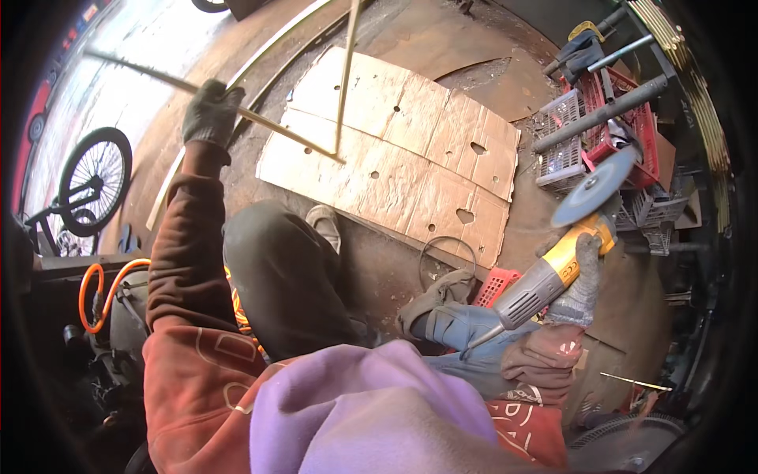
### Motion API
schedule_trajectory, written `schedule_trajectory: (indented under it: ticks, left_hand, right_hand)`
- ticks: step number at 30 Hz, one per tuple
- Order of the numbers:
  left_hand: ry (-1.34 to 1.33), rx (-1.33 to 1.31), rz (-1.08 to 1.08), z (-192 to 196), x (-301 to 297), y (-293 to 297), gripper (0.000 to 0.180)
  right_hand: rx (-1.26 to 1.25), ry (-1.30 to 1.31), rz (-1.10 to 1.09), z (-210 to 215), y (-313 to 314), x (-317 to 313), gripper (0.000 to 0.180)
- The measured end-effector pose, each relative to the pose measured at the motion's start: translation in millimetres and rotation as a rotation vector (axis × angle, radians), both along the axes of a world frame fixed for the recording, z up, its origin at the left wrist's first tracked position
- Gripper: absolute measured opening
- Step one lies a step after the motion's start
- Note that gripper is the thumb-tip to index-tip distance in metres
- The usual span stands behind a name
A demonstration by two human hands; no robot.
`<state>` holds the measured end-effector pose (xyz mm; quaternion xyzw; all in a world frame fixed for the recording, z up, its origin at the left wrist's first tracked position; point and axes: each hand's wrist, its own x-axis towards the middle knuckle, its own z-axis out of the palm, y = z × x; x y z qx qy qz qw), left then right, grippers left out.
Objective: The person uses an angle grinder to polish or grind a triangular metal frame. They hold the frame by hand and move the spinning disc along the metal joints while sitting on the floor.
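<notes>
My left hand (213,113), in a dark grey work glove, is closed around a thin metal bar (276,129) at the upper left. Near its right end the bar meets a second thin bar (345,79) in a sharp corner above the cardboard. On the right, my right hand (583,272), in a grey knit glove, grips the yellow-and-grey body of an angle grinder (545,286). Its pale blue-grey disc (594,189) points up and away from the bars, not touching them. Whether the disc spins I cannot tell.
A flat cardboard sheet (403,150) with holes lies on the floor. Red and white plastic crates (562,126) and pipes (604,117) stand at the right. A bicycle wheel (95,182) and an orange hose (92,296) are at the left. A small red basket (496,287) sits by my shoe.
</notes>
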<state>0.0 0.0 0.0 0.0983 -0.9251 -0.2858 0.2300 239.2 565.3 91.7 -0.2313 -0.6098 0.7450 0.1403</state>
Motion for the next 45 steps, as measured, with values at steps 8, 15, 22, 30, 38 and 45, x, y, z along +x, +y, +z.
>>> schedule_trajectory:
  ticks: [8,15,22,30,38,45]
  left_hand:
    - [-0.032,0.961,0.114,9,37,35,0.032]
    - [-0.152,1.295,-0.019,11,62,46,0.031]
    - [-0.195,1.338,0.0,18,74,60,0.031]
    - [-0.246,1.283,-0.001,13,89,58,0.032]
    - [-0.301,1.293,-0.036,5,101,65,0.034]
    - [-0.323,1.356,-0.065,5,103,61,0.034]
  right_hand:
    - [-0.188,0.071,-0.159,2,30,11,0.057]
    - [-0.297,0.022,-0.183,-22,43,16,0.055]
    - [-0.282,-0.061,-0.175,-18,37,22,0.057]
    - [-0.244,-0.089,-0.215,-15,12,16,0.052]
    - [-0.276,-0.149,-0.257,-14,7,17,0.051]
    - [-0.262,-0.155,-0.219,-17,12,17,0.051]
